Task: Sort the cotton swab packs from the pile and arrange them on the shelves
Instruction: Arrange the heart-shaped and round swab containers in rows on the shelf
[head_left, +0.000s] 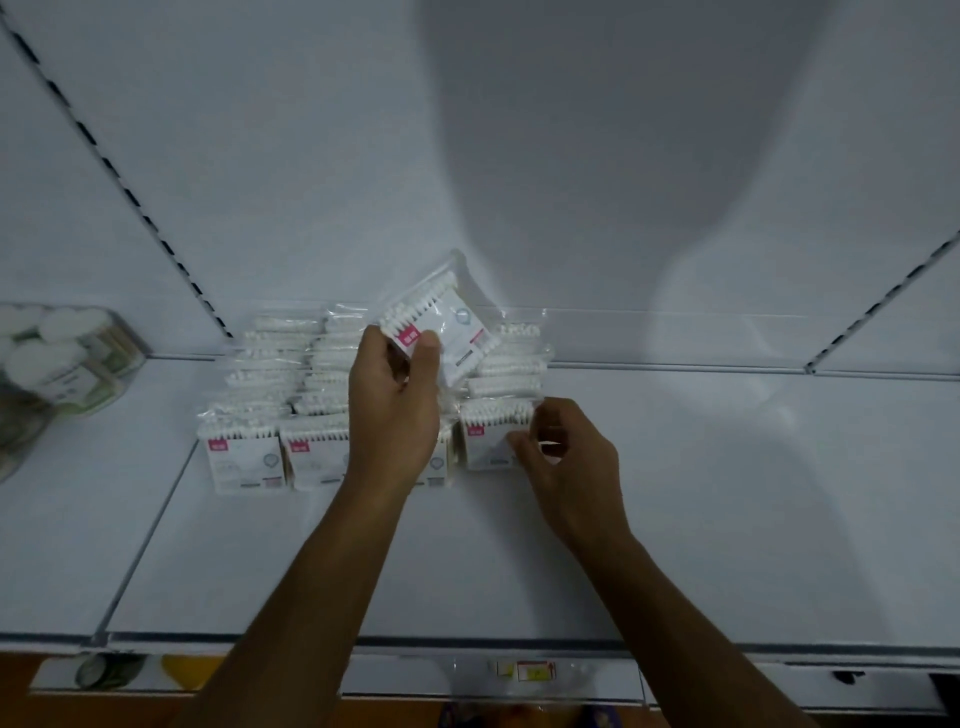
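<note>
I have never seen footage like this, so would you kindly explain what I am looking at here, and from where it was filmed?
There is no machine: a person wears a wide-angle camera on the head, looking down at their own bare arms. In front is a white shop shelf. On it stand rows of cotton swab packs in clear bags with pink labels. The left hand holds one raised pack, tilted above the rows. The right hand pinches the edge of the rightmost front pack. At far left sit round tubs with white contents.
</note>
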